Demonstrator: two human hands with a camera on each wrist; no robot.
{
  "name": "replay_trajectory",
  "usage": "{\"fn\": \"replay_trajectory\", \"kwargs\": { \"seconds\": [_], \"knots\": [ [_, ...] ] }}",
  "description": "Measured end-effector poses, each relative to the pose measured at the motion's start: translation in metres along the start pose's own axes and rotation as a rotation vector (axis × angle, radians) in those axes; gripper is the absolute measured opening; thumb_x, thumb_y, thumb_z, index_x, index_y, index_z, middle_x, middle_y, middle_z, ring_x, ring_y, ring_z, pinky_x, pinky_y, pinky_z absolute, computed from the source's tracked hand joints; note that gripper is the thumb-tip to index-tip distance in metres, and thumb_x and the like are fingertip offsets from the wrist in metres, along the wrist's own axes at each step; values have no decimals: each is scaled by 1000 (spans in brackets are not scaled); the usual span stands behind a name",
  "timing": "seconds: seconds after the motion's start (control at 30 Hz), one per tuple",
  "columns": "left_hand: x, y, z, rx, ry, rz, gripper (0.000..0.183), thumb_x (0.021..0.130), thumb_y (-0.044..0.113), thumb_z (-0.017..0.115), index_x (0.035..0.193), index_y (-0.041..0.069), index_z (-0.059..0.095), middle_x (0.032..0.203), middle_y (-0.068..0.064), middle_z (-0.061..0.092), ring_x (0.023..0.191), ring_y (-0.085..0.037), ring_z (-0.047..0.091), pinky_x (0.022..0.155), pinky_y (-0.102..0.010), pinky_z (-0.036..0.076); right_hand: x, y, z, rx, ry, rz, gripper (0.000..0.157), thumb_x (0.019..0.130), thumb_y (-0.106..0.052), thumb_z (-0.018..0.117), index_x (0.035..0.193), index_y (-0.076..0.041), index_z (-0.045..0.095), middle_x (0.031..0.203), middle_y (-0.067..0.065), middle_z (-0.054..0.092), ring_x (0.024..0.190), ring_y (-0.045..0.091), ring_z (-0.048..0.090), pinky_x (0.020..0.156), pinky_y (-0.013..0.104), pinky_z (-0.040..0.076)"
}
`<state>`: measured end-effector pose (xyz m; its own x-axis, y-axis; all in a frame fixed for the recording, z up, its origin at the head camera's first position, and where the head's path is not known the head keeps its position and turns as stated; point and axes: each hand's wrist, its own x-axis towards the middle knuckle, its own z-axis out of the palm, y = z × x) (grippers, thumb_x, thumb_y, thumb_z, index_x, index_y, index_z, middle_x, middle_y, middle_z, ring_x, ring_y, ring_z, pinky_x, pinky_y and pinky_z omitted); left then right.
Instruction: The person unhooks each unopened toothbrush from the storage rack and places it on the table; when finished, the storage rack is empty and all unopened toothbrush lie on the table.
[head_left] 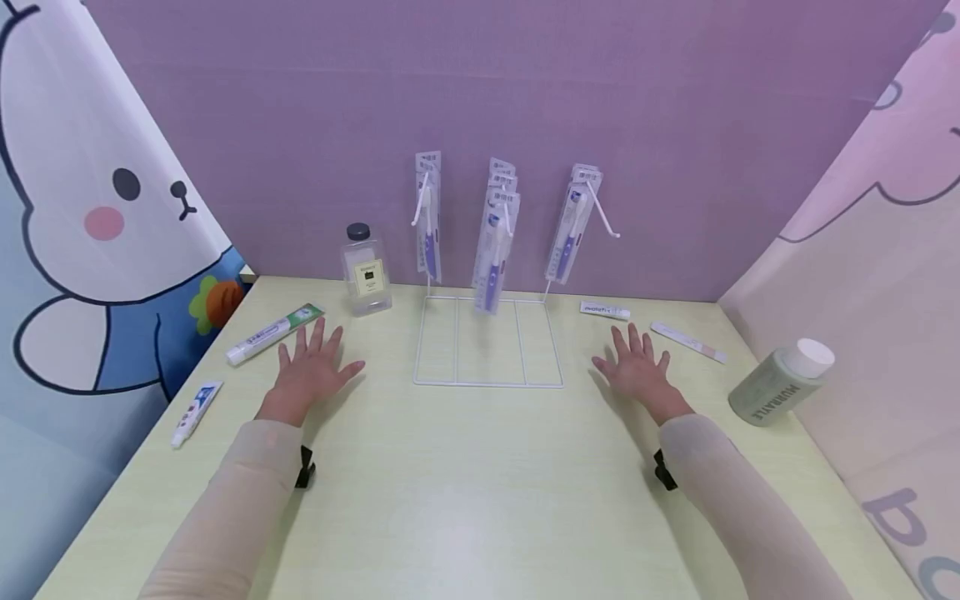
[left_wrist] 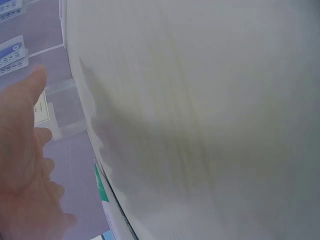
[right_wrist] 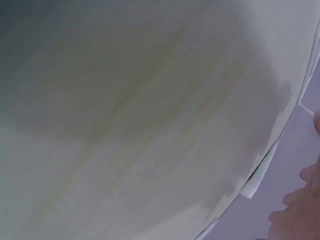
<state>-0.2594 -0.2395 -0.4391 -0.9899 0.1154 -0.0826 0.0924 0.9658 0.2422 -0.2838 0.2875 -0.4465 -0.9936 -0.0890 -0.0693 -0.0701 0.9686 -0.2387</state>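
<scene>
My left hand (head_left: 309, 373) is spread with straight fingers over the left part of the table, holding nothing. Nearest to it lies a green-and-white toothpaste tube (head_left: 274, 334). My right hand (head_left: 637, 369) mirrors it on the right, its fingers also spread and holding nothing. Just beyond its fingertips lie a small white tube (head_left: 604, 311) and a slim white-and-pink packet (head_left: 687, 342). Between the hands stands a white wire rack (head_left: 488, 384). Packaged purple toothbrushes hang from its hooks on the left (head_left: 429, 218), in the middle (head_left: 495, 242) and on the right (head_left: 573, 225).
A clear bottle with a black cap (head_left: 367, 272) stands behind my left hand. A smaller blue-and-white tube (head_left: 197, 414) lies near the table's left edge. At the right edge is a grey-green bottle with a white cap (head_left: 782, 382). A purple backdrop (head_left: 487, 83) rises behind the table.
</scene>
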Motion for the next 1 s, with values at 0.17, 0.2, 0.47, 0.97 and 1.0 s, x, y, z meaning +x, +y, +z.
{"fn": "replay_trajectory", "kwargs": {
  "seconds": [0.17, 0.2, 0.47, 0.97, 1.0],
  "knots": [
    [3, 0, 5, -29, 24, 14, 86, 86, 62, 35, 144, 3, 9, 145, -23, -12, 126, -46, -15, 93, -66, -6, 2, -3, -1, 5, 24, -17, 79, 90, -58, 30, 145, -8, 2, 146, 20, -11, 128, 45, -6, 91, 68, -6],
    [3, 2, 6, -41, 35, 25, 86, 87, 60, 37, 144, 3, 9, 145, -24, -10, 126, -47, -12, 94, -66, -3, 3, -4, -2, 12, 38, -24, 78, 91, -57, 31, 145, -8, 3, 146, 20, -10, 129, 45, -4, 92, 68, -4],
    [9, 42, 10, -441, -8, 43, 81, 85, 38, 60, 141, -1, 17, 135, -28, 30, 119, -42, 33, 96, -53, 28, 30, -30, -25, 208, 219, -87, 70, 91, -37, 50, 141, -1, 18, 143, 25, 12, 128, 42, 15, 98, 61, 13],
    [25, 89, 28, -664, -108, -84, 73, 77, 28, 72, 134, 3, 34, 119, -18, 50, 103, -33, 50, 88, -44, 40, 95, -78, -88, 867, 518, -39, 50, 84, -8, 62, 128, -2, 40, 122, 13, 48, 111, 23, 45, 92, 29, 38],
    [26, 89, 29, -665, -106, -88, 72, 76, 28, 72, 133, 3, 35, 119, -18, 50, 104, -33, 50, 88, -43, 40, 98, -80, -92, 902, 526, -28, 49, 84, -8, 62, 127, -3, 41, 120, 12, 49, 110, 21, 47, 90, 27, 40]
  ]
}}
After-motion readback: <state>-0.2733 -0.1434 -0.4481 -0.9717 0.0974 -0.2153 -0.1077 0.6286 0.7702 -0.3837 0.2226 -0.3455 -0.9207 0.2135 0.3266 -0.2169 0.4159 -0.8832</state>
